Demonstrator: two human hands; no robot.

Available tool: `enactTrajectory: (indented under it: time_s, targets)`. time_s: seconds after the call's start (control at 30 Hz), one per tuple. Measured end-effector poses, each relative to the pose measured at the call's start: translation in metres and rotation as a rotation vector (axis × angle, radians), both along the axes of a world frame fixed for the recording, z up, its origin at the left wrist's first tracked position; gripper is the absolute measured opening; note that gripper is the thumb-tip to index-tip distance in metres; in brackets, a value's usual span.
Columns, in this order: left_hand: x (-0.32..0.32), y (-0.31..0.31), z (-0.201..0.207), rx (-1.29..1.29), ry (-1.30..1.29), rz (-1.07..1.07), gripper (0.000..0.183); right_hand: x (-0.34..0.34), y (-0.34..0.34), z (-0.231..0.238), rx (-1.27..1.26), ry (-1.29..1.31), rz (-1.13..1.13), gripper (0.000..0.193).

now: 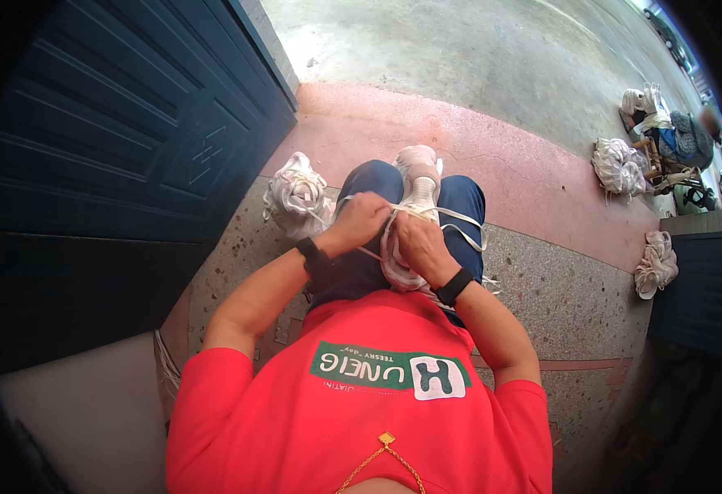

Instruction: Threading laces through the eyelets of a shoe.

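A white sneaker (418,174) rests between my knees, its toe pointing away from me. White shoelaces (469,222) run across it, and a loop hangs over my right thigh. At the sneaker's left side, my left hand (364,219) is closed with its fingers pinching a lace. My right hand (421,244) is closed too, gripping lace just over the sneaker's tongue area. A short stretch of lace spans the gap between both hands. My palms hide part of the sneaker's middle.
A heap of white sneakers (296,194) lies on the speckled floor to my left, beside a dark blue door (130,123). More shoe bundles (621,166) stand at the far right near a seated person (690,142). Another shoe bundle (656,265) lies by the right-hand door.
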State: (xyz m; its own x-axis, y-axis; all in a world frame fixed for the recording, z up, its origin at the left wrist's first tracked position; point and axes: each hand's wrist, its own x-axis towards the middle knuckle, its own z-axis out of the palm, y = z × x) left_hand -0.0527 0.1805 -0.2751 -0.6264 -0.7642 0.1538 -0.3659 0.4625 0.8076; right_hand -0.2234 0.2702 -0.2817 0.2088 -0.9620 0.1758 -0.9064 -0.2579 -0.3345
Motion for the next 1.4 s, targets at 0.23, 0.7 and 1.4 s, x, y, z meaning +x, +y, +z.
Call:
enactTrajectory:
  time_s: [0.23,0.7,1.4]
  targets:
    - [-0.013,-0.029,0.017,-0.214,-0.46,-0.21,0.023,-0.011,0.041,0.034,-0.006,-0.276,0.004,0.013]
    - [-0.037,-0.036,0.034,0.308,-0.189,-0.133,0.024,-0.157,0.121,0.329,-0.624,-1.1,-0.234,0.023]
    - [-0.104,-0.034,0.045,-0.445,-0.417,-0.452,0.005,-0.076,0.035,0.311,0.267,-2.248,0.129,0.025]
